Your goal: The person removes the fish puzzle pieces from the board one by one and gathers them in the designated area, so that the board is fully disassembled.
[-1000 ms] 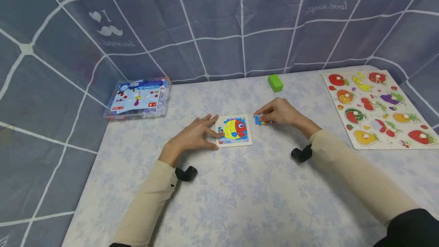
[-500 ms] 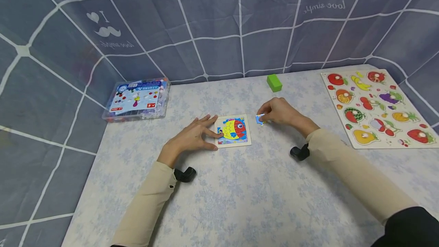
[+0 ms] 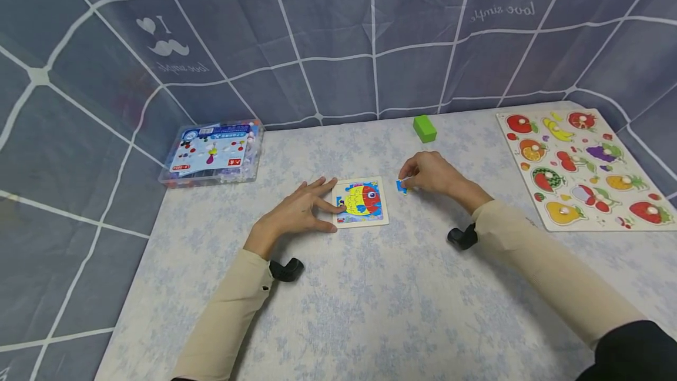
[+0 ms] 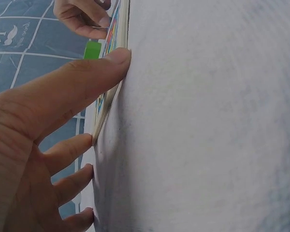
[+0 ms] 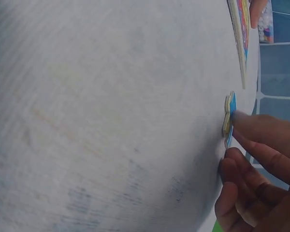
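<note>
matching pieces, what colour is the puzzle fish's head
The fish's head is red, clearest in the head view.

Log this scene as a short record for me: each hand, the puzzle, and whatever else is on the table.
Left hand: fingers spread, touching the fish puzzle
Right hand: pinching a blue puzzle piece
Fish puzzle: yellow body, red head, pale frame
Far left: clear plastic box with printed label
Far middle: green block
Right side: fruit board

Green block (image 3: 425,129) near the grid-patterned curtain (image 3: 338,34), between a clear plastic box (image 3: 211,154) and a fruit board (image 3: 600,224).
</note>
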Demonstrator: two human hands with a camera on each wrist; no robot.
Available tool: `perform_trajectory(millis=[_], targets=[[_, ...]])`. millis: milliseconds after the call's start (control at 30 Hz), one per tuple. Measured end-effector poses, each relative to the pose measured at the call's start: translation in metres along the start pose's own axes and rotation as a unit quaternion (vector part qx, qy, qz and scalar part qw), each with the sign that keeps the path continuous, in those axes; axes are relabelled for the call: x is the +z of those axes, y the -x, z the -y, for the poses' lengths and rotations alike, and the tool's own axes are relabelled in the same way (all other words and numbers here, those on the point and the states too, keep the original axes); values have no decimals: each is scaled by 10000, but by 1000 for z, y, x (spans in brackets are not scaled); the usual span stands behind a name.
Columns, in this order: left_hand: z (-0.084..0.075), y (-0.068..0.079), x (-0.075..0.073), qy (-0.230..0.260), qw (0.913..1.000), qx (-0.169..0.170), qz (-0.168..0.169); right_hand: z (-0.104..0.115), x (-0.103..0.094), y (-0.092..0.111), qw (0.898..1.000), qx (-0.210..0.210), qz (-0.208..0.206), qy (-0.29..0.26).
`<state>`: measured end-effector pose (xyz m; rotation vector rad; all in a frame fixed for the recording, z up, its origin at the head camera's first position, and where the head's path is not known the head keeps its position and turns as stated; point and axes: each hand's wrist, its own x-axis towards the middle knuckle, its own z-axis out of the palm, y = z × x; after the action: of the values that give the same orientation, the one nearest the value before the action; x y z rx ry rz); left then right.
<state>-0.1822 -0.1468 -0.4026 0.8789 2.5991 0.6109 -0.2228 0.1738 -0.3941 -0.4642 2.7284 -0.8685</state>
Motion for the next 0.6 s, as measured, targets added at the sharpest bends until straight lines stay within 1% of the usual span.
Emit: perform_trajectory(millis=[100,200,333,433,600], targets=[[0,0,-1,-17,10000,5,32,1,-1,0,9999,-17,80,68],[0,0,-1,-71,10000,15,60,6,-2,-1,9997,-47,49,225],[0,-1,-2,-136,9999,-1,60,18,1,-6,9994,-304,-34,172],[0,-1,-2,-143,9999,0,33,30,8,-13,9973,-716,144,4],[0,0,-1,-50,10000,43,16,48,24,-25,9882,-1403,616,-22]])
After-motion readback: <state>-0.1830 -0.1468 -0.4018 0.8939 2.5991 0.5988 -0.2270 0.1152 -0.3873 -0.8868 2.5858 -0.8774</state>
